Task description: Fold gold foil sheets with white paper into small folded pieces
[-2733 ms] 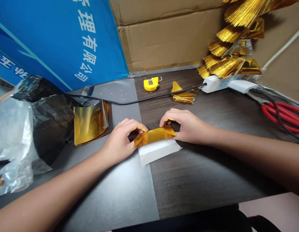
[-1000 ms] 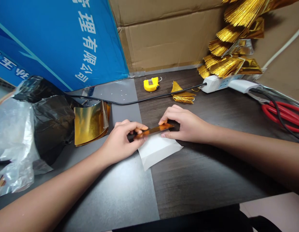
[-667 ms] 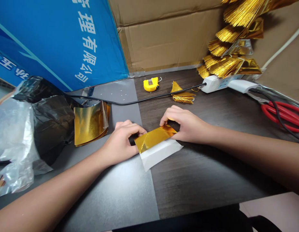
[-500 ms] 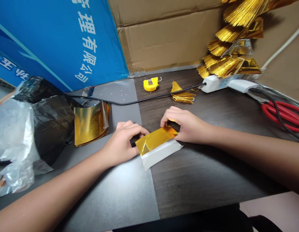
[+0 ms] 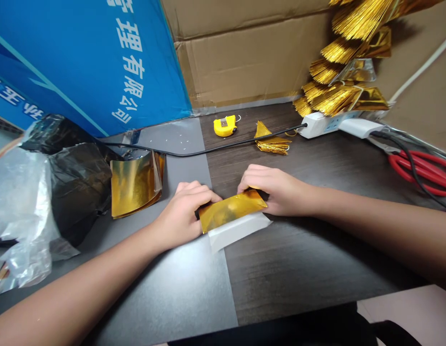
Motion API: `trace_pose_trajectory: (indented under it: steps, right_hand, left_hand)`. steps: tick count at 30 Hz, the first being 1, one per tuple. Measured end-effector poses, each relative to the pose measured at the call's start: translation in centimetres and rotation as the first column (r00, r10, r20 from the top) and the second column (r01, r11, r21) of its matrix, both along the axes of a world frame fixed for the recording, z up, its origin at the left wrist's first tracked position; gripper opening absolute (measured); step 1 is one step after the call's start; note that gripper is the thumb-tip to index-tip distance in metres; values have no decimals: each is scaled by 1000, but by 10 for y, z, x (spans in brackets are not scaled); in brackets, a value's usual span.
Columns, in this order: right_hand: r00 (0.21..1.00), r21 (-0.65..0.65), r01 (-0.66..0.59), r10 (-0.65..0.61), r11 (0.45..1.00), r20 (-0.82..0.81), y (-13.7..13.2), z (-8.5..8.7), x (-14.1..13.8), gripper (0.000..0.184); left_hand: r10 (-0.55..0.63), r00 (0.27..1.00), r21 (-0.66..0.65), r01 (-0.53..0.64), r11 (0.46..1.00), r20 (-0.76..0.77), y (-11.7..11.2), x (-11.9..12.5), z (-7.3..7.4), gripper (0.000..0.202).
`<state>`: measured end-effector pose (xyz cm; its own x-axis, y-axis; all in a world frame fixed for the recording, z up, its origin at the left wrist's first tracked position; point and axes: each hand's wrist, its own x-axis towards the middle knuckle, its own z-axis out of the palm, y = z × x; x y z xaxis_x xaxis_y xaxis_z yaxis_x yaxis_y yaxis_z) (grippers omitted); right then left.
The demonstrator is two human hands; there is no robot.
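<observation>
A sheet of gold foil paper (image 5: 230, 214), white on its underside, lies in the middle of the table with a gold flap folded over toward me. My left hand (image 5: 183, 216) pinches the flap's left end with curled fingers. The right end is pinched by my right hand (image 5: 276, 190). A white strip of the sheet's underside (image 5: 239, 230) shows below the gold flap.
A curled stack of gold foil sheets (image 5: 134, 182) lies to the left beside black and clear plastic bags (image 5: 46, 182). Behind are a yellow tape measure (image 5: 225, 125), a folded gold piece (image 5: 271, 142), a black cable (image 5: 208, 150), a white power strip (image 5: 325, 122), gold fans (image 5: 347, 91), red scissors (image 5: 422, 173).
The gold flap stood on edge a second ago, then came down toward me over the white underside. Both hands stayed at its ends and now press it flatter.
</observation>
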<state>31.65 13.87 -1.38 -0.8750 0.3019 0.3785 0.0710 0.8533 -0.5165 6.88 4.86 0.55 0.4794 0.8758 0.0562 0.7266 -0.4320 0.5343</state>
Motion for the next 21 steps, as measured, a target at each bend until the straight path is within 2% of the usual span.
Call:
trace_pose_trajectory:
  steps: [6,9,11,13,16,19,21]
  right_hand:
    - [996,-206,54,-38,977,78,0,7,3,31]
    - [992,-288,118,-102,950,68,0,7,2,32]
    - [988,-373,152,-148,916,37,0,7,1,29]
    - [982,-510,170,-185,843,20,0,7,0,26]
    - [969,-715,181,-245,675,14,0,9,-1,28]
    - [960,-819,139,-278,557,-26,1,9,-2,34]
    - [957,-863,92,-282,496,-60,1,7,-3,34]
  left_hand:
    - [85,993,-31,-83,996,82,3,-2,-1,12]
    - [148,967,-109,-128,986,206,1,-2,-1,23]
    - [210,924,-152,-169,974,320,-1,-2,-1,36]
    - [254,858,-171,-197,965,446,-3,-1,-3,45]
    - [256,774,-117,-231,966,579,-5,-1,-9,42]
    - [195,818,64,-271,960,541,-4,-2,-17,28]
    - [136,854,233,-285,930,502,-4,-3,-21,28]
